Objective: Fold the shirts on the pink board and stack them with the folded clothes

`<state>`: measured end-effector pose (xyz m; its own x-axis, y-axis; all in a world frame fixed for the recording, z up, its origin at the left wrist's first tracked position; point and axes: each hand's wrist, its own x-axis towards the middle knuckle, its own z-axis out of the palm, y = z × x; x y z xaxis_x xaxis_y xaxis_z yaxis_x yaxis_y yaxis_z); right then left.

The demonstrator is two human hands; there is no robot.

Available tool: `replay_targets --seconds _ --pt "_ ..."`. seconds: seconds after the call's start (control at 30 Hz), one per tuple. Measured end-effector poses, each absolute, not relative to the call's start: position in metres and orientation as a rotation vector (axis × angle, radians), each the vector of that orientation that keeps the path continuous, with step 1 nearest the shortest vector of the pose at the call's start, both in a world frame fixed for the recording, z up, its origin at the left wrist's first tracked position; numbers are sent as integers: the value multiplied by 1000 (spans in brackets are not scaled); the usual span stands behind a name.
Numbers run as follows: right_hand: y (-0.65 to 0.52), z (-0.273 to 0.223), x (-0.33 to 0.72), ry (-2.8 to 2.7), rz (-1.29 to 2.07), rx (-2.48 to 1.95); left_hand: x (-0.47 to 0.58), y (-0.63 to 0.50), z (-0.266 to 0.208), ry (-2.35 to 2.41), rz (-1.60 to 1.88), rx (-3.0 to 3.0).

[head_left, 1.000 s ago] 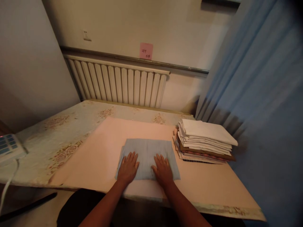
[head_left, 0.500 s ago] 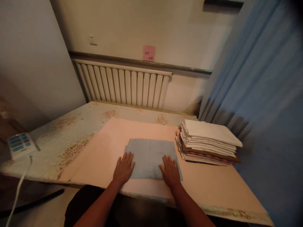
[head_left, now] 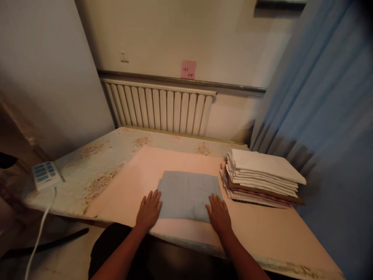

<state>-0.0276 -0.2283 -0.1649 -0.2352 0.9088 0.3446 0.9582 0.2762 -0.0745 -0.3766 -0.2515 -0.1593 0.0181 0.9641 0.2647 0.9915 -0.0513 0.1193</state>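
A folded blue-grey cloth (head_left: 188,196) lies flat on a pink sheet (head_left: 128,186) near the table's front edge. At its left edge rests my left hand (head_left: 149,210), palm down with the fingers extended. My right hand (head_left: 218,214) lies over the cloth's right edge, also palm down, fingers spread a little. Neither hand grips anything. To the right of the cloth stands a stack of folded cloths (head_left: 264,171), white on top, with brown and patterned ones beneath.
A white power strip (head_left: 46,175) with a cord sits at the table's left end. The table wears a floral cover (head_left: 125,146). Behind it are a radiator (head_left: 163,109) and a wall with a pink note (head_left: 188,69). A blue curtain (head_left: 314,128) hangs at the right.
Both hands have slid outward, the left more to the cloth's left edge and the right toward its right edge. The camera view has shifted slightly left.
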Motion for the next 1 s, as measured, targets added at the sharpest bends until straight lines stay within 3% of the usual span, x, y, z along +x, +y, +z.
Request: replay_targets --seconds 0.43,1.0 --pt "-232 -165 -27 -2248 -239 -1653 -385 -270 -157 -2263 -604 -1834" --pt "-228 -174 -25 -2226 -241 -1590 -387 -274 -159 -2267 -536 -1797"
